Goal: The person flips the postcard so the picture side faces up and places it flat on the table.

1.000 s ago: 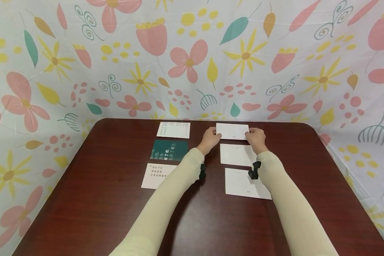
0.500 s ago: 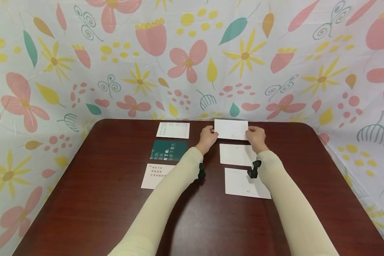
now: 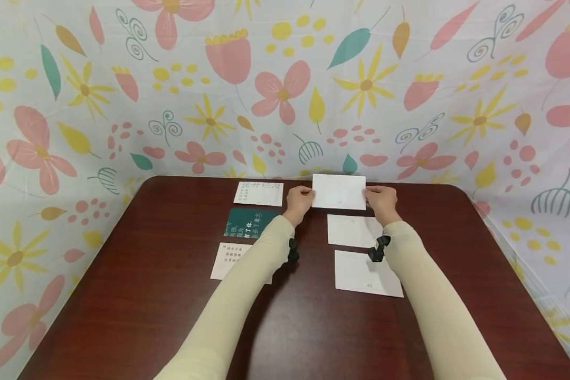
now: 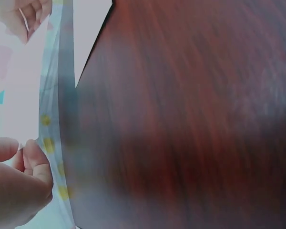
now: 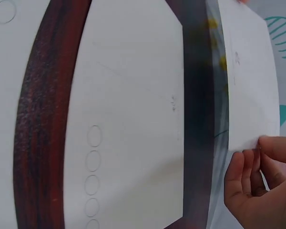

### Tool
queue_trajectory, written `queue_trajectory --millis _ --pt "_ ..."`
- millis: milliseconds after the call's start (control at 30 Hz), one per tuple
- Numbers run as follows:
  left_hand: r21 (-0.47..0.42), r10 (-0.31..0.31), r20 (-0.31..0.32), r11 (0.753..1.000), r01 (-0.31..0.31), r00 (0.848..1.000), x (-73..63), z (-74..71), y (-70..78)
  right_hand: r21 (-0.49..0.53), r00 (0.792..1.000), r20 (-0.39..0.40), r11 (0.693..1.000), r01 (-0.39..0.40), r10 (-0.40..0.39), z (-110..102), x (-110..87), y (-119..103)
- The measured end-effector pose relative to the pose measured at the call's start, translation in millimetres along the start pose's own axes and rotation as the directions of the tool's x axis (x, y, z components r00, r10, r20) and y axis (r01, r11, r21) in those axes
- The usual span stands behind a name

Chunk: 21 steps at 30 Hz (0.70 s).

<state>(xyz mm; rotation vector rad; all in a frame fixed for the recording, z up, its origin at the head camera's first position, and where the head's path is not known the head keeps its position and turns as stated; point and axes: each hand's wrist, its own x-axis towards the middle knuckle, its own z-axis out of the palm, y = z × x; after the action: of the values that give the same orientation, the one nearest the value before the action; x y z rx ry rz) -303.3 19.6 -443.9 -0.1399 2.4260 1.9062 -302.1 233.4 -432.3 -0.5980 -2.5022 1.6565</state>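
My left hand (image 3: 297, 205) and right hand (image 3: 382, 204) pinch the white card (image 3: 339, 191) between them, raised higher now, so it's free to move.

Your left sleeve (image 3: 237, 295) and right sleeve (image 3: 439, 301) are long, plain and pale cream-yellow, close along the forearm and ending at the wrist. Against the inner side of each you wear a small black device: the left black device (image 3: 292, 251) looks knobbly, the right black device (image 3: 378, 252) has two thicker ends. Your hands (image 3: 298, 205) are bare.
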Motion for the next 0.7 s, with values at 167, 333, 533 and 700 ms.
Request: queue_trajectory --millis 167,333,533,700 --pt "0.006 0.014 -0.021 1.000 -0.014 1.000 2.6 -5.5 0.6 0.058 0.998 0.060 0.998 -0.020 0.016 -3.8 -0.1 -2.2" --pt "-0.116 0.005 -0.007 0.993 -0.006 1.000 3.0 -7.0 1.4 0.143 0.993 0.117 0.989 -0.035 0.019 -8.2 -2.6 -3.9" --pt "-0.206 -0.004 0.021 0.978 0.008 1.000 6.1 -9.7 -0.1 0.285 0.987 0.162 0.957 -0.057 0.011 -8.6 0.4 -1.0" --pt "-0.242 -0.008 0.055 0.970 0.021 0.998 9.2 -11.2 1.1 0.440 0.980 0.194 0.889 -0.123 0.040 -8.8 4.6 -1.5"
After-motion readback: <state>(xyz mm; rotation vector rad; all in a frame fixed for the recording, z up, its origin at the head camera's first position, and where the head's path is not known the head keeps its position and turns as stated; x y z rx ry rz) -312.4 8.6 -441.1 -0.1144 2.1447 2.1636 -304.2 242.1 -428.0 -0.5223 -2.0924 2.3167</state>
